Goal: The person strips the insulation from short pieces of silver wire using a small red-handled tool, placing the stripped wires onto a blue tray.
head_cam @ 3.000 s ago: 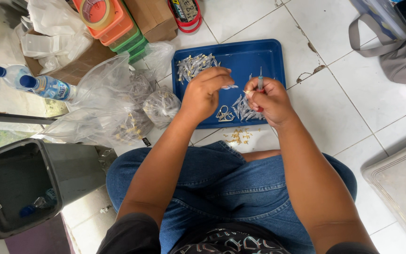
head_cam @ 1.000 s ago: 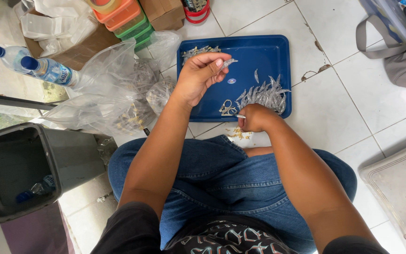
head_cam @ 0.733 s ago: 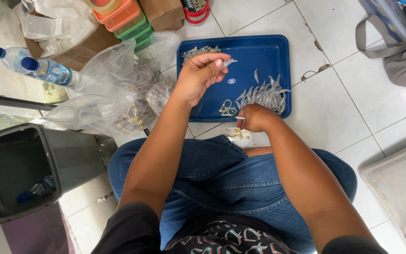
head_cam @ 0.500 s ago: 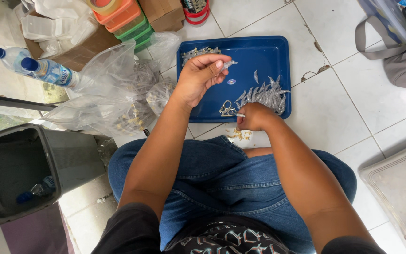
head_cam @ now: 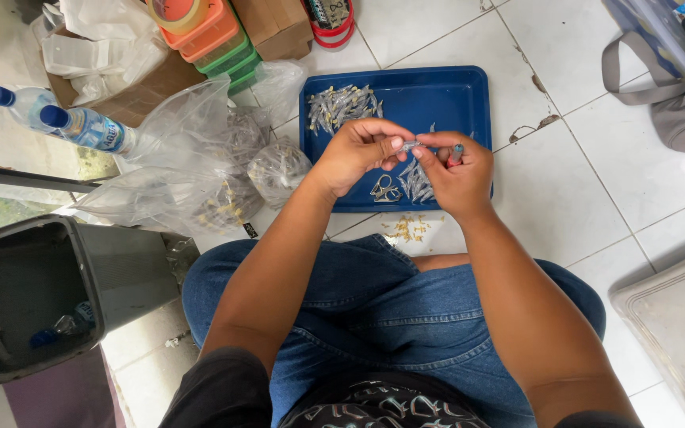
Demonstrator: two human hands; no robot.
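My left hand (head_cam: 358, 152) and my right hand (head_cam: 455, 170) meet above a blue tray (head_cam: 469, 87) on the tiled floor. Between their fingertips they pinch a small clear plastic piece (head_cam: 409, 146). A thin pen-like tool (head_cam: 457, 152) sticks up from my right fist. On the tray lie a heap of small clear pieces (head_cam: 338, 105) at the back left and another heap (head_cam: 416, 182) under my hands. Small scissors (head_cam: 384, 190) lie near the tray's front edge.
Yellowish scraps (head_cam: 407, 230) lie on the tile in front of the tray. Clear plastic bags (head_cam: 200, 166) sit to the left, with two water bottles (head_cam: 81, 125), stacked coloured containers (head_cam: 204, 43) and a grey bin (head_cam: 37, 301). A grey bag (head_cam: 675, 95) lies at the right.
My right hand rose from the tray's front edge and joined my left hand, which came down toward the middle. Both now pinch the clear piece that the left held alone.
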